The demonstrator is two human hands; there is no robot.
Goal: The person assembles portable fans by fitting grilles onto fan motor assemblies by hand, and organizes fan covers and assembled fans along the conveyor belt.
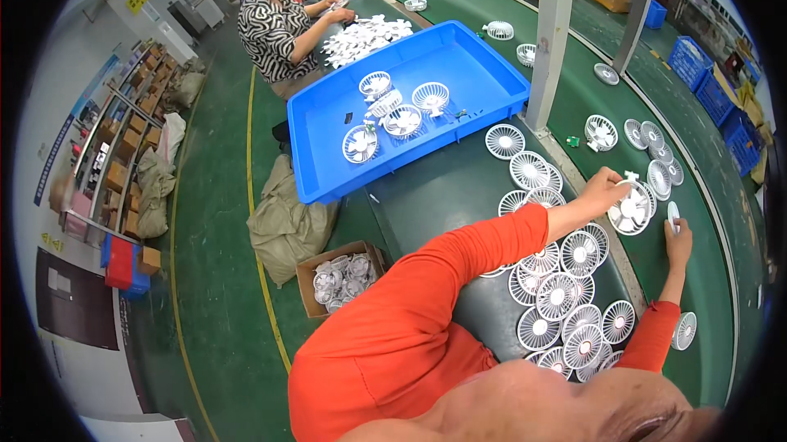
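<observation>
My left hand [602, 192] reaches over the edge of the green conveyor belt, its fingers closed on the rim of a white fan housing [631, 209] with blades inside. To its right, my right hand [678, 247] grips a small white disc-shaped part [673, 216], seen almost edge-on, so its exact kind is unclear. The two parts are apart. Many round white fan grilles [557, 296] lie overlapping on the dark table beneath my left forearm. More grilles [658, 178] rest on the belt just beyond my hands, near another fan housing with blades [601, 133].
A blue tray [311, 179] holding several fan housings stands at the far left of the table. A grey post [551, 48] rises beside it. A box of fan parts [307, 282] and a sack [287, 221] sit on the floor. Farther off, a co-worker [275, 40] handles white parts.
</observation>
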